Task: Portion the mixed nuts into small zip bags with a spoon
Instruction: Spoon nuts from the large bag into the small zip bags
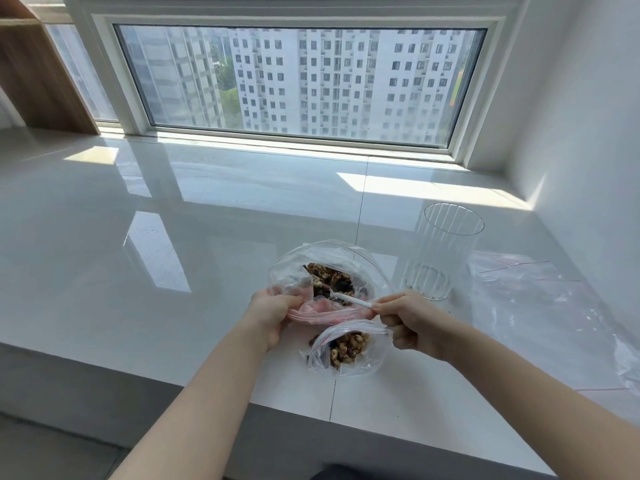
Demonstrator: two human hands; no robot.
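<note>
A large clear zip bag (294, 261) of mixed nuts (329, 277) lies open on the white sill. My left hand (273, 313) grips its near rim and holds the mouth open. My right hand (405, 320) pinches the handle of a white spoon (353, 301), whose bowl is down among the nuts. Just in front lies a small zip bag (349, 348), part filled with nuts, touching my right hand's knuckles.
A ribbed clear glass (440, 251) stands right of the big bag. Empty zip bags (540, 299) lie spread at the right by the wall. The sill's front edge (242, 400) drops off near my forearms. A window spans the back.
</note>
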